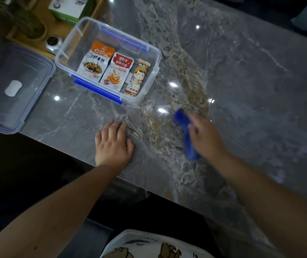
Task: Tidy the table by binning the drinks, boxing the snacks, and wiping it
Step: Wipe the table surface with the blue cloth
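A clear plastic box [149, 58] with blue clasps stands open on the grey marble table [242, 81]. Three snack packets lie in it: an orange one [95, 61], a red one [116, 72] and a narrow brown one [137, 77]. My right hand [205, 137] is blurred and shut on a blue cloth [185, 131], which is pressed on the table in front of the box. My left hand [113, 143] rests flat on the table near the front edge, holding nothing. No drinks are in view.
The box's clear lid [9, 86] lies at the table's left end. Behind the box a wooden tray [59, 32] holds a green plant pot [31, 25], a green and white carton [67, 10] and a small metal object [53, 43]. The table's front edge runs diagonally by my left wrist.
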The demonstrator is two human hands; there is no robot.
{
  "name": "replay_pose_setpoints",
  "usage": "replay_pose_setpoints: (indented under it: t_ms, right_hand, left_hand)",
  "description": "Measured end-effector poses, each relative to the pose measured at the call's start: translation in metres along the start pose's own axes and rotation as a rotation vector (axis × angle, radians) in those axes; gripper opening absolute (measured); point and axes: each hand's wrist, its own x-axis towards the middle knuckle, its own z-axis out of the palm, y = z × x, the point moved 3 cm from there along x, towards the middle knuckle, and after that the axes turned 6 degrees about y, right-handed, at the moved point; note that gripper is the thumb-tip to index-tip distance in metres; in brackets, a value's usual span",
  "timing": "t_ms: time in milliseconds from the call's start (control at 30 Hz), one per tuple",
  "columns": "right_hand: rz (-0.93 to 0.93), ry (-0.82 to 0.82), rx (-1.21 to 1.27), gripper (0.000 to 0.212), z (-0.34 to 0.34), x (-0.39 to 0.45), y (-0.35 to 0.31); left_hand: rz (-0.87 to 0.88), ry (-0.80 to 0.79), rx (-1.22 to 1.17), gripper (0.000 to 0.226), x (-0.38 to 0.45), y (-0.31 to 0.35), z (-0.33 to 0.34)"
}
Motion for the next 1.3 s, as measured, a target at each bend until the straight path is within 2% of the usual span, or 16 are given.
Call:
replay_pose_setpoints:
  t_ms: [67, 100, 233, 300, 367, 467, 533, 600, 833, 967, 1067, 1233, 1300]
  right_hand:
    - [0.163, 0.175, 0.065, 0.039, -0.024, 0.049, 0.012]
    - [0.185, 0.230, 0.059, 0.039, -0.033, 0.078, 0.016]
    - [0.081, 0.326, -0.151, 0.042, -0.049, 0.196, 0.023]
    - [0.029, 0.261, -0.328, 0.043, -0.035, 0.237, 0.025]
    - [-0.019, 0.113, -0.498, 0.049, -0.008, 0.256, 0.029]
    - [-0.040, 0.051, -0.575, 0.057, 0.016, 0.257, 0.031]
    - [-0.102, 0.010, -0.595, 0.057, 0.021, 0.243, 0.023]
    - [-0.251, -0.032, -0.608, 0.056, 0.030, 0.209, 0.008]
    - [-0.621, -0.292, -0.527, 0.054, 0.085, 0.017, -0.039]
    - [-0.754, -0.347, -0.507, 0.054, 0.099, -0.054, -0.045]
    - [-0.737, -0.340, -0.473, 0.051, 0.095, -0.079, -0.041]
    - [-0.560, -0.277, -0.370, 0.052, 0.067, -0.092, -0.024]
    - [-0.413, -0.206, -0.261, 0.045, 0.045, -0.088, -0.011]
  left_hand:
    - [0.001, 0.012, -0.003, 0.055, 0.000, -0.001, 0.000]
    - [0.002, 0.018, -0.002, 0.055, 0.000, -0.001, 0.001]
    - [0.006, 0.051, 0.012, 0.055, 0.000, -0.002, 0.003]
    - [0.021, 0.073, 0.019, 0.054, 0.000, -0.003, 0.005]
    - [0.026, 0.090, 0.023, 0.054, -0.001, -0.004, 0.007]
    - [0.022, 0.104, 0.014, 0.054, -0.001, -0.005, 0.008]
    - [0.023, 0.100, 0.007, 0.054, 0.000, -0.005, 0.008]
    - [0.023, 0.089, 0.001, 0.054, 0.000, -0.004, 0.006]
    - [0.018, 0.031, -0.007, 0.052, 0.000, -0.004, 0.003]
    - [0.027, 0.025, -0.014, 0.049, -0.001, -0.004, 0.002]
    - [0.029, 0.011, -0.025, 0.048, -0.001, -0.006, 0.001]
    - [0.019, -0.008, -0.041, 0.050, -0.001, -0.004, -0.003]
    - [0.029, -0.026, -0.013, 0.059, -0.001, -0.002, -0.004]
